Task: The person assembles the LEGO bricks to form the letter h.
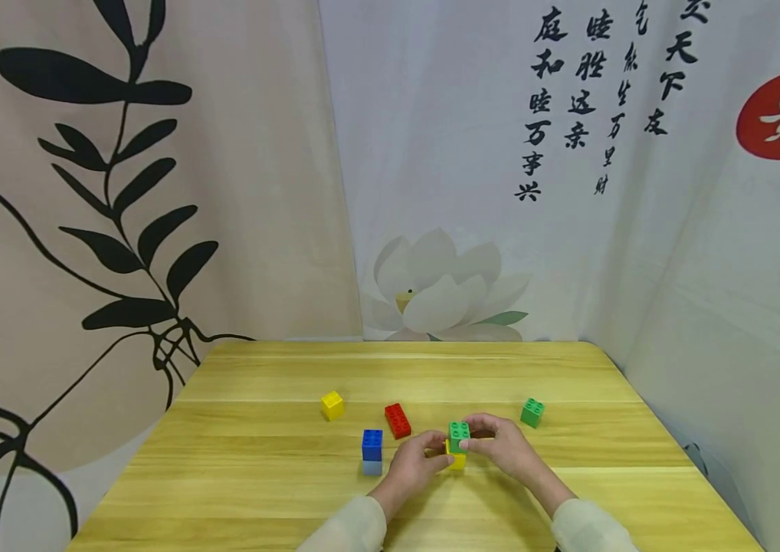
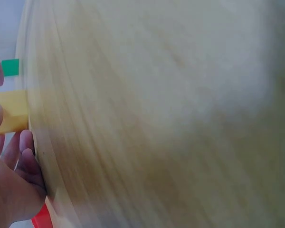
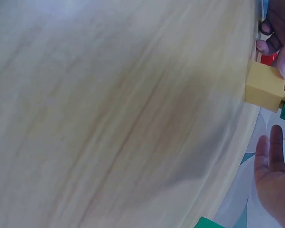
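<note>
One block each: left grip (image 1: pixel 417 460) pinches the lower yellow block (image 1: pixel 457 463) between thumb and fingers, right grip (image 1: pixel 500 446) pinches the upper green block (image 1: pixel 459 434), thumb on the near side, fingers behind. Neither hand is released.

Green sits on top of yellow, studs up, near the front middle of the desk (image 1: pixel 259 498). Right wrist view shows a narrow gap between the two with yellow's studs in it, so not fully seated. Can't tell whether yellow's underside touches the desk. Left wrist view: left thumb on one face of yellow, right fingers just beside.

Next out: oblong red block (image 1: pixel 398 421) lying flat, just beyond the left hand, apart from it. Blue block (image 1: pixel 372 445) stacked on a light blue block (image 1: pixel 372 467), left of the left hand, near but not touching. Loose green block (image 1: pixel 532 412) beyond the right hand and to its right. Loose yellow block (image 1: pixel 332 405) farthest left, beyond the blue pair. All on the desk, the loose ones well apart from each other.

Pale sleeves (image 1: pixel 355 525) on both forearms, at the front edge of the head view. Desk is light wood with visible grain. Behind it hangs a printed curtain (image 1: pixel 280 192): black plant left, pale lotus (image 1: pixel 441 287) centre, black characters and red ovals right.
</note>
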Demonstrator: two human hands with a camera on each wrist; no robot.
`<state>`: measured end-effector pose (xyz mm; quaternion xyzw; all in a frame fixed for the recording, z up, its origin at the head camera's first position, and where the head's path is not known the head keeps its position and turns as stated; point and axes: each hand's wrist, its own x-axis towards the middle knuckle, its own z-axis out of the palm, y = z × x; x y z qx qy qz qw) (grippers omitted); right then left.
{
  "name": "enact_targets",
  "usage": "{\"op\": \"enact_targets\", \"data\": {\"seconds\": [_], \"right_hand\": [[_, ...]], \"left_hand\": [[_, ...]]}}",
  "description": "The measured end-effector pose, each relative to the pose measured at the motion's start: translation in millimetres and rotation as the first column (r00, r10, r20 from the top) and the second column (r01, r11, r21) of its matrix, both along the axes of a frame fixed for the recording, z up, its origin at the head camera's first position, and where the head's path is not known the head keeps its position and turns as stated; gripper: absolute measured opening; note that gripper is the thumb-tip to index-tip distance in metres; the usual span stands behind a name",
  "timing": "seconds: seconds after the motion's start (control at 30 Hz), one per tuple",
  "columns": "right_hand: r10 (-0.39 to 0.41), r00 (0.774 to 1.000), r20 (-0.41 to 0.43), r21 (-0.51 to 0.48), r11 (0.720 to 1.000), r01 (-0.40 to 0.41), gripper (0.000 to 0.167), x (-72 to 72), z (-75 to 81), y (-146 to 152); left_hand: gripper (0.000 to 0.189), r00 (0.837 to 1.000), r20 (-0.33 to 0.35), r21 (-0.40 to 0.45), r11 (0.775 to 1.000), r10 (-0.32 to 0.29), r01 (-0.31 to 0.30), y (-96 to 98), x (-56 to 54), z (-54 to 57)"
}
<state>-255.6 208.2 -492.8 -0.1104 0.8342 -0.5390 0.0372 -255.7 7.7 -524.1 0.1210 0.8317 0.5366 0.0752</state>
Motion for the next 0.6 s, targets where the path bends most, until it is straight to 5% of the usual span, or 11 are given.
{"op": "enact_targets", "data": {"seconds": [0.6], "right_hand": [[0.054,0.999,-0.002,0.010,0.998,-0.054,0.038,-2.9,-5.2,5.5]], "left_hand": [[0.035,1.000,-0.004,0.005,1.000,0.000,0.000,1.1,-1.3,-2.1]]}}
